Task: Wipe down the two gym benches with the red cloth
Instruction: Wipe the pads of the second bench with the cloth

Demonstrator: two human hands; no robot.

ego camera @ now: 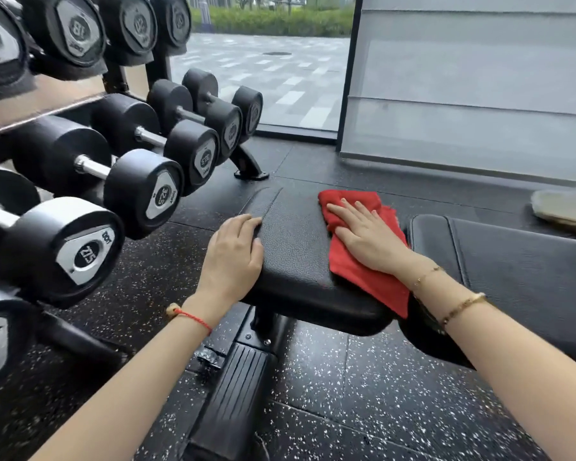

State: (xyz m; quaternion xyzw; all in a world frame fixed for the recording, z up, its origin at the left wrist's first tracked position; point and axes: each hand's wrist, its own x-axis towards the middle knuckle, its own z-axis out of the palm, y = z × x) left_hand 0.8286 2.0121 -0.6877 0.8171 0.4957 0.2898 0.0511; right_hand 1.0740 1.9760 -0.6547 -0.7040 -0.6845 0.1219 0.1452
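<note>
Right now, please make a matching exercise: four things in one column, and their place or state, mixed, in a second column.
1. red cloth
2. left hand
3. right hand
4. dumbbells

a. on the rack at the left
b. pressing flat on the cloth
c. spread on the bench seat pad
d. resting on the pad's left edge

Pairs: 1-c, 2-d, 3-b, 4-a
</note>
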